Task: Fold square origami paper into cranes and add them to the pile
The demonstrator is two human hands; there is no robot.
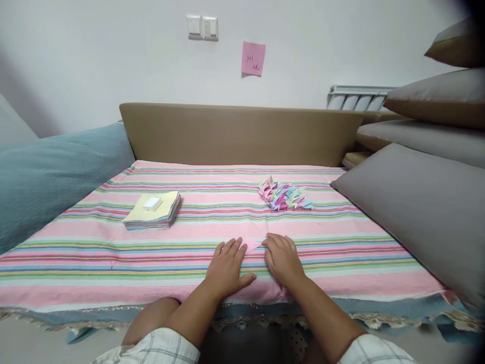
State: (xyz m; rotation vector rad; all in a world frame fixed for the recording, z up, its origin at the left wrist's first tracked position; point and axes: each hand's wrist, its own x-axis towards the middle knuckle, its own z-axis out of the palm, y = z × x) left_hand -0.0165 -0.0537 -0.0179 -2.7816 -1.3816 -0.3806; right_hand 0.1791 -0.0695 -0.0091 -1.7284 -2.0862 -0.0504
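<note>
A small piece of pink folded paper [253,245] lies on the striped cloth between my two hands, narrowing to a point on its right side. My left hand [227,265] rests flat with its thumb stretched out, its fingertips pressing the paper's left part. At the pointed right end, my right hand [283,258] has its fingers bent together on the tip; its thumb is partly hidden. Beyond my right hand sits a pile of colourful folded paper cranes [284,194]. To the far left is a stack of square coloured paper [151,212] with a small white box-shaped object [152,203] on top.
The striped cloth [94,242] covers a sofa seat with a brown backrest [238,134]. Grey cushions [420,212] pile up on the right, and a blue-covered armrest [68,172] stands left. A pink note [253,58] and light switches [202,28] are on the wall.
</note>
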